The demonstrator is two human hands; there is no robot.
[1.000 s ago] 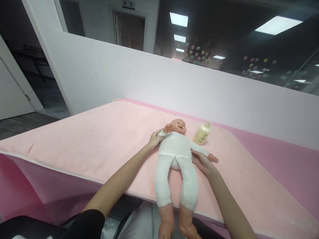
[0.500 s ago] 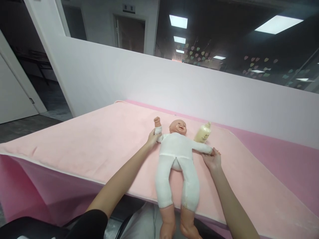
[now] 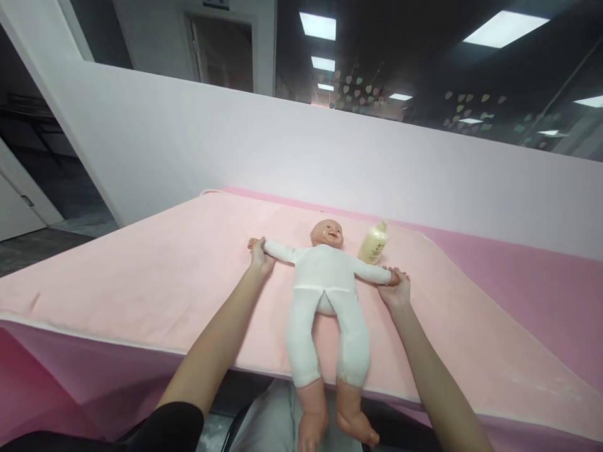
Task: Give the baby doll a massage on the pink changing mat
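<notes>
- doll (image 3: 325, 269): on its back on the mat (image 3: 141, 282), feet past the mat's near edge
- right hand (image 3: 396, 291): gripping the doll's wrist
- left hand (image 3: 262, 258): gripping the doll's other wrist
- bottle (image 3: 374, 245): just beyond the doll's right-hand-held arm
- wall (image 3: 282, 157): beyond the doll's head

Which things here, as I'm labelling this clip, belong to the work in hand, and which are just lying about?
In the work:
- doll
- left hand and right hand, holding it on either side
- pink cover, under it

Seemingly just lying about:
- bottle, untouched
</notes>
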